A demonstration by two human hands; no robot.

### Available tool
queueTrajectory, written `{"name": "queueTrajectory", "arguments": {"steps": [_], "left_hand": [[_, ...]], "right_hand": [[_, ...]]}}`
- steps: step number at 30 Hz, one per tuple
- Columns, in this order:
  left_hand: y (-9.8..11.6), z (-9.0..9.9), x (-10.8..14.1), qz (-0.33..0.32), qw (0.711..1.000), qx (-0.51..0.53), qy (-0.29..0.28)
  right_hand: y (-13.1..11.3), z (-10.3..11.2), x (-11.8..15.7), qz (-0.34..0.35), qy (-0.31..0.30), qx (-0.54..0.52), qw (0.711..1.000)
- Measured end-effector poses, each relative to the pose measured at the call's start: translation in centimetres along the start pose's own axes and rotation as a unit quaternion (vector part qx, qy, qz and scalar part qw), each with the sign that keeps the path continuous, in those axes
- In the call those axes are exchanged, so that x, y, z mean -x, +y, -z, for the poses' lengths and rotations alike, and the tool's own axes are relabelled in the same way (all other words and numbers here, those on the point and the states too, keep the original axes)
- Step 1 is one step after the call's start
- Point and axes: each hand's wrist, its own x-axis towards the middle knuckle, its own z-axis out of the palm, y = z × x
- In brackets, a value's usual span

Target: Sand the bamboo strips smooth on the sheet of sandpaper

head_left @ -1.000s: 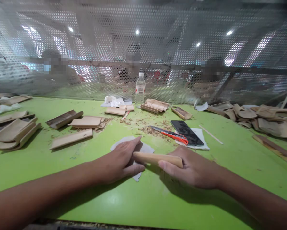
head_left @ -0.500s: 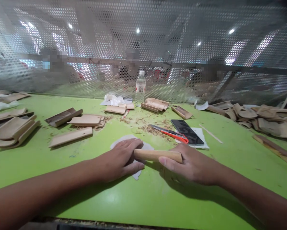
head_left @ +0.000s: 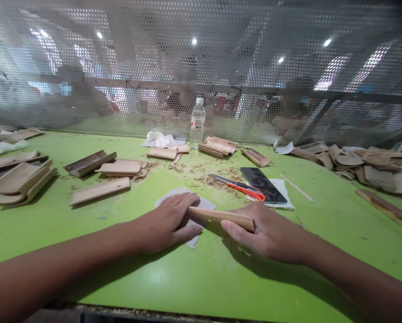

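A pale bamboo piece (head_left: 217,215) lies crosswise between my hands, its narrow edge turned up towards me. My right hand (head_left: 266,231) is closed round its right end, thumb along the near side. My left hand (head_left: 174,220) rests on a whitish sheet (head_left: 199,202) on the green table, fingers nearly flat and thumb apart. The left end of the bamboo meets the sheet beside my left fingers; whether those fingers touch it is hard to tell.
Beyond my hands are an orange-handled cutter (head_left: 244,187), a dark phone (head_left: 263,185) and wood shavings (head_left: 209,181). A bottle (head_left: 197,123) stands by the mesh screen (head_left: 153,54). Bamboo pieces lie left (head_left: 100,190) and right (head_left: 378,175). People are behind the mesh.
My right hand has tilted the bamboo piece, so it shows a narrower face and its left end sits slightly higher. My left hand has hardly moved.
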Motion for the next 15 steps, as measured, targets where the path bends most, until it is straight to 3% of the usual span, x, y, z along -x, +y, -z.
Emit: {"name": "queueTrajectory", "arguments": {"steps": [7,15], "left_hand": [[-0.03,-0.09,-0.08,-0.004,1.0,0.002,0.004],[0.01,-0.18,-0.18,-0.001,1.0,0.004,0.003]], "right_hand": [[-0.1,-0.07,0.07,0.031,0.0,0.007,1.0],[0.5,-0.23,-0.11,-0.028,0.007,-0.02,0.999]]}}
